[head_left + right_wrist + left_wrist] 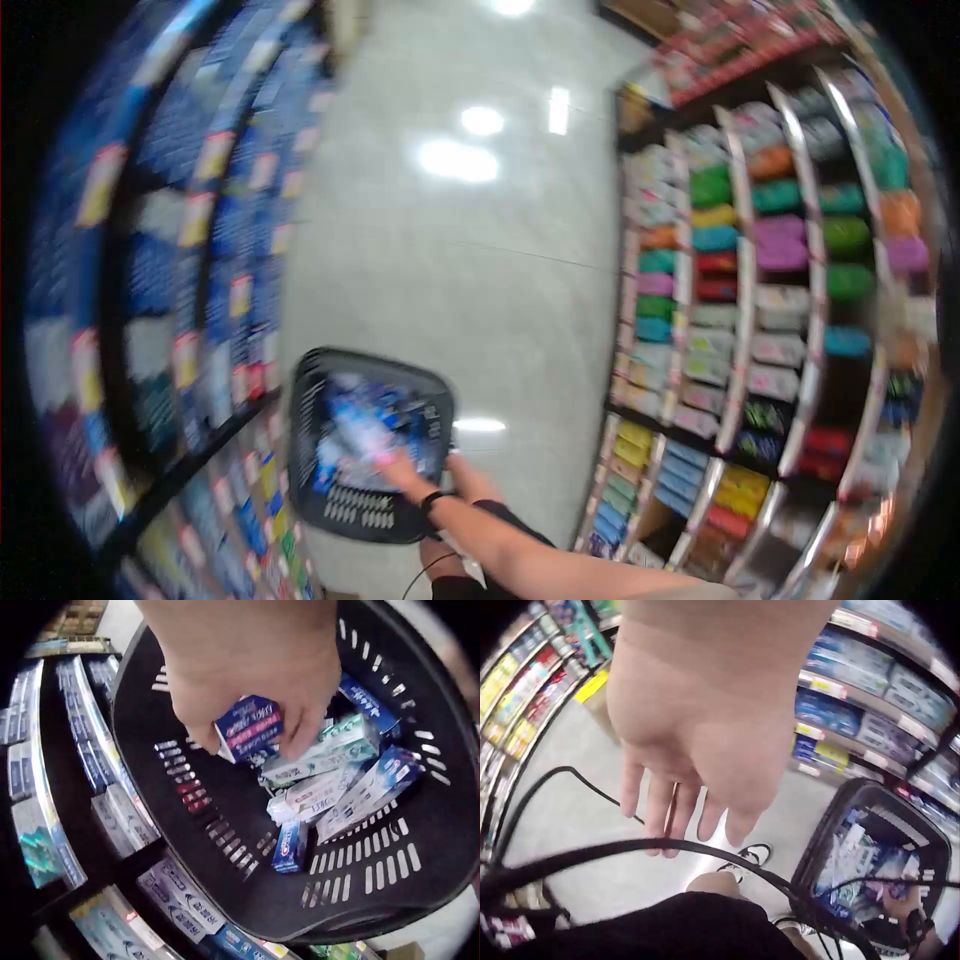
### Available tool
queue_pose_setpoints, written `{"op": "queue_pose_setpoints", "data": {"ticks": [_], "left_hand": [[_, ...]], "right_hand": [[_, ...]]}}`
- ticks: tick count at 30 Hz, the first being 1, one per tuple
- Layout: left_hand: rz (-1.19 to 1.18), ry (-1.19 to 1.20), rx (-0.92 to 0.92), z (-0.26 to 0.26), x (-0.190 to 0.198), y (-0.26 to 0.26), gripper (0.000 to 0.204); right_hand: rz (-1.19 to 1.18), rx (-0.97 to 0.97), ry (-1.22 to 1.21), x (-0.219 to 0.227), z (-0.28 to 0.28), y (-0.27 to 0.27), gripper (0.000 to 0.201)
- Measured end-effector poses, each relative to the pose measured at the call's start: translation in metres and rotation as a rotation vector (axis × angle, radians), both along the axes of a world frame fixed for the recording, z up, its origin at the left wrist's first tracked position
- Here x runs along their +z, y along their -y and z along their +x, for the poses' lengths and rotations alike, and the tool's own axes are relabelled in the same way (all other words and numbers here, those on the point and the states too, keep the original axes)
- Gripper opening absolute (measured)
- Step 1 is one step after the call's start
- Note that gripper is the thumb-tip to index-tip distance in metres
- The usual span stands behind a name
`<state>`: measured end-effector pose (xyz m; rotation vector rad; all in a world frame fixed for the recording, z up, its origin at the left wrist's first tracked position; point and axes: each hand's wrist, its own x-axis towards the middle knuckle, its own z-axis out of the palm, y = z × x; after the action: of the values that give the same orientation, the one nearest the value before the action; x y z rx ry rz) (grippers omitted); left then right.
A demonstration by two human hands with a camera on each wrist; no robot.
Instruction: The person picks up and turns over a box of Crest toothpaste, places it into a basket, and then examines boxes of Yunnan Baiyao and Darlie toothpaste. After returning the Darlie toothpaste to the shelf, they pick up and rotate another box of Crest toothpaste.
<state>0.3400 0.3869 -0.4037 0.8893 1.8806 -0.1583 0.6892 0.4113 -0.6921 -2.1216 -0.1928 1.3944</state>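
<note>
In the right wrist view my right hand [247,671] grips a dark blue box with pink lettering [251,729] inside the black basket [172,825]. Under and beside it lie a green and white box [330,750], a blue and white box [375,787] and a small blue box [290,846]. The head view has the right hand [400,472] reaching into the basket [375,530], blurred. My left hand [697,750] hangs beside the basket [829,825] in the left wrist view, fingers loosely extended, holding nothing.
Shelves of boxed goods [215,230] run along the left, close to the basket. Shelves of colourful packs [750,270] stand on the right, with a pale floor [450,280] between. Black cables [630,847] cross the left wrist view.
</note>
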Motion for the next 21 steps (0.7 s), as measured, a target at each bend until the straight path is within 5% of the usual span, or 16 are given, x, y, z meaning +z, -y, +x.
{"op": "queue_pose_setpoints", "data": {"ticks": [3,5,7,9,12,16,21], "left_hand": [[-0.006,0.084,0.095,-0.044,0.051,0.074,0.024],[0.074,0.136,0.042,-0.020,0.089,0.088,0.029],[0.179,0.091,0.020,0.022,0.129,0.081,0.033],[0.234,0.110,-0.007,0.036,0.160,0.097,0.037],[0.291,0.162,0.026,0.033,0.175,0.124,0.037],[0.396,0.268,0.243,0.000,0.170,0.187,0.036],[0.557,0.278,0.417,-0.039,0.187,0.284,0.037]], "right_hand": [[-0.082,-0.096,-0.486,0.092,0.078,0.020,0.025],[-0.069,-0.182,-0.489,0.129,0.100,0.035,0.032],[-0.138,0.073,-0.479,0.141,0.140,0.054,0.034],[-0.135,0.151,-0.507,0.224,0.169,0.054,0.049],[-0.193,0.368,-0.412,0.247,0.190,0.045,0.057],[-0.116,0.612,-0.372,0.327,0.184,0.032,0.056],[0.095,0.867,-0.339,0.427,0.108,0.071,0.046]]}}
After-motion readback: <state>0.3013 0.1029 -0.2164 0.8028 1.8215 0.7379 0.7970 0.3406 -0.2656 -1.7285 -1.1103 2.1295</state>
